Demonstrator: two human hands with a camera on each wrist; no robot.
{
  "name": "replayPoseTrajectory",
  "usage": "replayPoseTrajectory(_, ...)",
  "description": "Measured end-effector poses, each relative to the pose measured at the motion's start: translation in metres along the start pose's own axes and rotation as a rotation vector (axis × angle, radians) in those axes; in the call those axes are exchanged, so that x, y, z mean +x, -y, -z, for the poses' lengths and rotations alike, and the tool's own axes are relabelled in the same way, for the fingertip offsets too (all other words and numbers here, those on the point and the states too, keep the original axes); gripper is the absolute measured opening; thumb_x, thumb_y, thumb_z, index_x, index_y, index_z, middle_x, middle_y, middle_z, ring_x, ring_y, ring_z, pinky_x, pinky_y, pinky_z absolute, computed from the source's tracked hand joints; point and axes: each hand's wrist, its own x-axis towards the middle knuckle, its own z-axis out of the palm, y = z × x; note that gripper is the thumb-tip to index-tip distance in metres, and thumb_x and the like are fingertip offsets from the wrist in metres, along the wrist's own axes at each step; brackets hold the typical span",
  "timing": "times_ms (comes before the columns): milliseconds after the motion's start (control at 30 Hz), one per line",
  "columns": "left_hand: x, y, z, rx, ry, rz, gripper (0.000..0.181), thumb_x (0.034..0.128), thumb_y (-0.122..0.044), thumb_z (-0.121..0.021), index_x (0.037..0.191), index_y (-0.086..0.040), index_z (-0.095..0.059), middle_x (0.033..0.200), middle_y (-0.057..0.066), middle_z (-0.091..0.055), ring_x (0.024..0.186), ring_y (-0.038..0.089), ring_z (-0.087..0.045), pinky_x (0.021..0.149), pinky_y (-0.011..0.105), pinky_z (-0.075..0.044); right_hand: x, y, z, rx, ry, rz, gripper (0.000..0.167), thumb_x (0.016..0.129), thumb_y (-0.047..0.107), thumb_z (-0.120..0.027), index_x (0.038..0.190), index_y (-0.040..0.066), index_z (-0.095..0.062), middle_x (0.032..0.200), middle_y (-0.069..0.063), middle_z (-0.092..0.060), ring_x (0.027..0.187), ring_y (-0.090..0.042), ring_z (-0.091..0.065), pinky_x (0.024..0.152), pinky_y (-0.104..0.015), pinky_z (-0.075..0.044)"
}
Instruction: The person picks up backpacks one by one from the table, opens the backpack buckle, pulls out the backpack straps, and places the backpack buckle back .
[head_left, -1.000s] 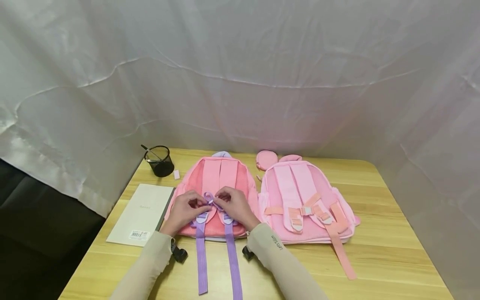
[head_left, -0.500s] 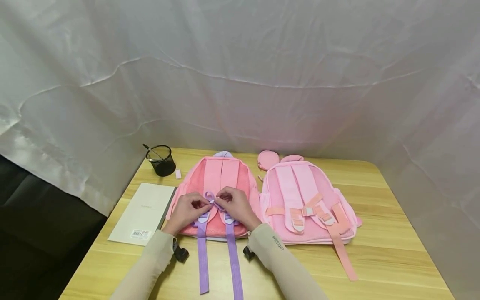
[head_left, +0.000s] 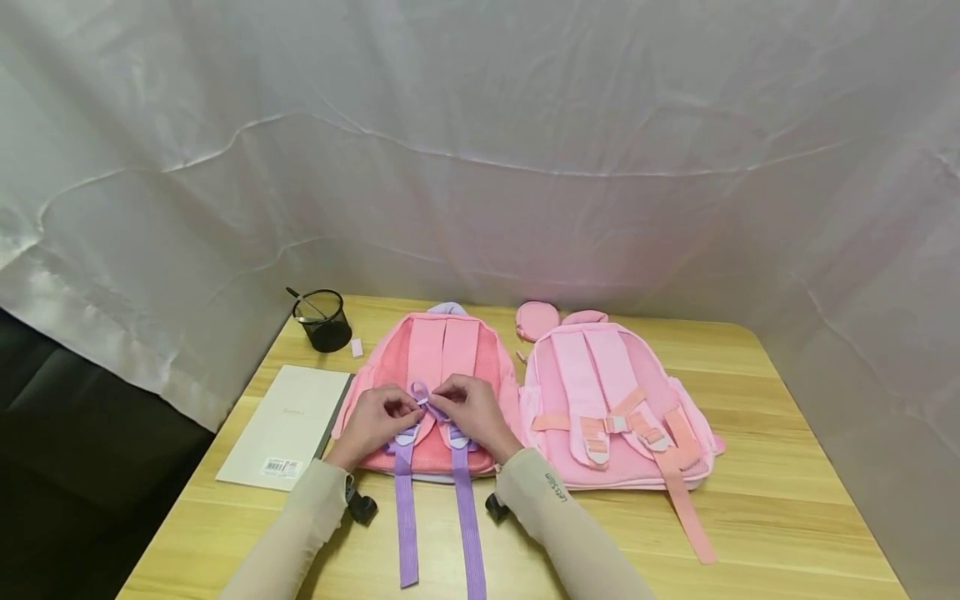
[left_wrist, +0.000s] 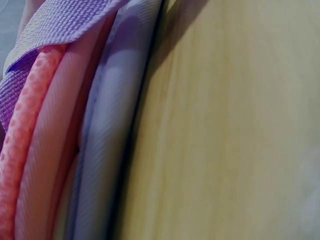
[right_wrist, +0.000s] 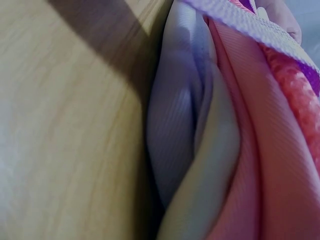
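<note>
My left hand (head_left: 375, 422) and right hand (head_left: 474, 414) pinch the purple strap (head_left: 421, 386) between them | bag (head_left: 426, 348) beneath both | I should straighten any twist, then pull both sides evenly

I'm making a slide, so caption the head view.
Left hand and right hand pinch a purple strap over a coral backpack, beside a pink backpack.

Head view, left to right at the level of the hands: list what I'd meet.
Pale notebook → left hand → purple loop → right hand → light pink backpack. The coral backpack lies beneath both hands, so it is left out of the order.
</note>
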Motion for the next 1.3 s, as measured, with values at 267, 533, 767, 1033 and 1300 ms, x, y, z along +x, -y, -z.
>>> replayPoseTrajectory(267, -0.0013, -0.0006, -0.0005, 0.034, 0.032, -0.025, 0.007, 0.0849, -0.011, -0.084, 0.086, -0.013, -0.077, 0.079, -0.006, -0.065, 0.071, 0.005, -0.058, 0.065, 0.022, -0.051, -0.0001, -0.0001, -0.0001, 0.027, -0.033, 0.009, 0.007, 0.092, 0.018, -0.080, 0.094, 0.011, -0.079, 0.092, -0.002, -0.079, 0.081, -0.005, -0.070, 0.077, -0.022, -0.057)
replayPoseTrajectory(533, 0.0004, -0.0032, -0.0017, 0.086, 0.001, -0.010, 0.012, 0.0878, -0.022, -0.084, 0.089, -0.024, -0.073, 0.079, -0.010, -0.060, 0.069, 0.005, -0.054, 0.062, 0.023, -0.047, -0.0004, 0.0004, 0.0012, 0.051, -0.036, 0.003, 0.006, 0.092, 0.017, -0.079, 0.095, 0.012, -0.079, 0.093, -0.001, -0.079, 0.081, -0.004, -0.070, 0.077, -0.021, -0.056)
replayPoseTrajectory(767, 0.0011, -0.0032, 0.0003, 0.066, 0.024, -0.004, 0.009, 0.0891, -0.019, -0.083, 0.088, -0.022, -0.074, 0.079, -0.009, -0.061, 0.070, 0.005, -0.055, 0.064, 0.023, -0.048, 0.0002, 0.0007, -0.0008, 0.049, -0.050, 0.003, 0.007, 0.091, 0.017, -0.081, 0.094, 0.012, -0.079, 0.091, -0.001, -0.079, 0.081, -0.006, -0.070, 0.076, -0.021, -0.056)
replayPoseTrajectory(1033, 0.0006, -0.0010, 0.0056, 0.135, 0.040, -0.045, 0.015, 0.0861, -0.016, -0.084, 0.085, -0.026, -0.072, 0.078, -0.013, -0.061, 0.070, 0.005, -0.055, 0.065, 0.024, -0.048, 0.0039, -0.0015, -0.0072, 0.114, -0.054, 0.043, 0.008, 0.093, 0.019, -0.079, 0.096, 0.012, -0.079, 0.095, -0.003, -0.079, 0.085, -0.009, -0.073, 0.079, -0.022, -0.058)
replayPoseTrajectory(1300, 0.0014, -0.0015, -0.0018, 0.118, 0.048, -0.062, 0.010, 0.0878, -0.019, -0.083, 0.089, -0.024, -0.074, 0.081, -0.012, -0.063, 0.072, 0.005, -0.056, 0.066, 0.024, -0.048, 0.0006, -0.0065, -0.0013, 0.133, -0.067, 0.047, 0.008, 0.093, 0.018, -0.079, 0.096, 0.011, -0.078, 0.095, -0.005, -0.079, 0.086, -0.007, -0.072, 0.082, -0.024, -0.059)
